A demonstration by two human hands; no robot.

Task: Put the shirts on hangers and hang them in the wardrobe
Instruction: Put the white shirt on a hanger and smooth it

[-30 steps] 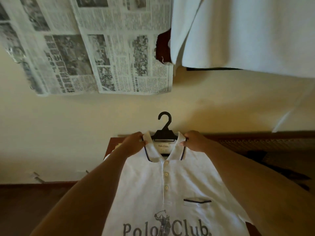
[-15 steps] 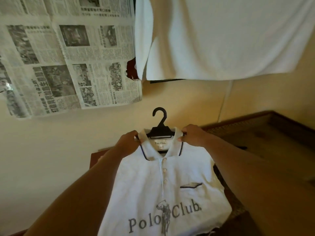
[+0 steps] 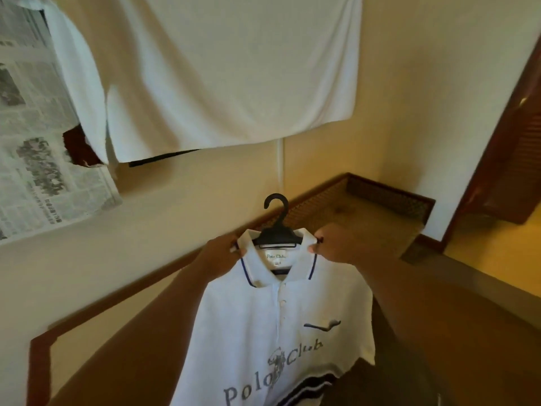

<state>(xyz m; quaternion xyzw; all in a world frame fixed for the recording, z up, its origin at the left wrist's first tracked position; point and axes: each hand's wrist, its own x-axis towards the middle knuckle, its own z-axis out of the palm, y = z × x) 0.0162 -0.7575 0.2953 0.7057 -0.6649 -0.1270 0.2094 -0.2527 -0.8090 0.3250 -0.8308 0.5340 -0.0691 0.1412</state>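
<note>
Since the earlier frame the view has swung right: the newspaper (image 3: 44,159) now sits at the left edge and a doorway shows at far right, while the polo (image 3: 281,323) on its hanger (image 3: 278,234) is held up just the same. The left hand (image 3: 218,253) and right hand (image 3: 333,244) each pinch a collar-side shoulder, fingers curled on the cloth. The polo looks light and limp and may slide off the hanger, so the stiff hook is the better hold for hanging.

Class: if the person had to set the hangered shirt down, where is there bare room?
Bare wooden top lies beyond the right hand, bordered by its woven rim and the wall. Nearer, the polo shirt and both arms crowd the space.
</note>
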